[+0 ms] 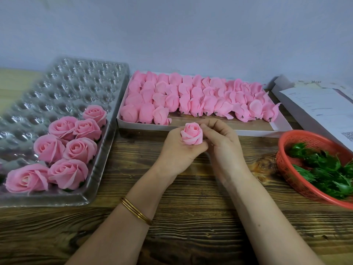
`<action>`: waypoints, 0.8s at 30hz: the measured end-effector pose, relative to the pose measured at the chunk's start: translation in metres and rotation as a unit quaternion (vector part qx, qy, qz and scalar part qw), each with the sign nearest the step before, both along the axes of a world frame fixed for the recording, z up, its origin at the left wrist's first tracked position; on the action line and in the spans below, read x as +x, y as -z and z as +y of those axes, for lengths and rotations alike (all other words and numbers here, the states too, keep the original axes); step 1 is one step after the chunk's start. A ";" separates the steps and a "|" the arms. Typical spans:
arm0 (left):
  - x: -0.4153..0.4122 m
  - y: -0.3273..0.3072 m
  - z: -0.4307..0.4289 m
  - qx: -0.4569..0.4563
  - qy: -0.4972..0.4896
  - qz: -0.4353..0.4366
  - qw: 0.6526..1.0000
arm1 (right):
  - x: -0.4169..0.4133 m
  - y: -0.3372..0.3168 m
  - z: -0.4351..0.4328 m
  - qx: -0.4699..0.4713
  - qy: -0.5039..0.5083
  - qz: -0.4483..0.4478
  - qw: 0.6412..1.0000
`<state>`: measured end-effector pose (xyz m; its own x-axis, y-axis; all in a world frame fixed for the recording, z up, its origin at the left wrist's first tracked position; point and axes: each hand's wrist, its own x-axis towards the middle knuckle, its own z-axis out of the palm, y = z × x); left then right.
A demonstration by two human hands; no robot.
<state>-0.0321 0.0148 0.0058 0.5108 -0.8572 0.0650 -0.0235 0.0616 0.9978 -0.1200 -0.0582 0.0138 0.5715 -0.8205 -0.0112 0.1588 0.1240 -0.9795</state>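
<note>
A pink rose head (pixel 191 133) stands upright between both hands over the middle of the wooden table. My left hand (pixel 176 150) grips it from below and the left, fingers curled round its base. My right hand (pixel 222 142) pinches its right side with thumb and fingers. A white box (pixel 248 131) behind the hands holds several rows of closed pink rose buds (pixel 191 98) lying on their sides. At the left, a clear plastic blister tray (pixel 57 83) holds several opened pink roses (pixel 76 148) in its near cells.
A red mesh basket (pixel 290 169) with green leaf pieces (pixel 324 169) sits at the right edge. Papers (pixel 321 109) lie behind it against the grey wall. The wooden table (pixel 191 226) runs toward me under my forearms.
</note>
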 end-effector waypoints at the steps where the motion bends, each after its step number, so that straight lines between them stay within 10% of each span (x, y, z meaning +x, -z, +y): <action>1: 0.001 0.000 0.000 0.004 0.004 -0.002 1.000 | 0.000 -0.001 0.000 -0.010 0.009 -0.007 1.000; 24: 0.004 0.009 -0.005 0.016 -0.025 -0.038 0.999 | 0.002 -0.004 0.017 -0.179 0.032 -0.020 0.983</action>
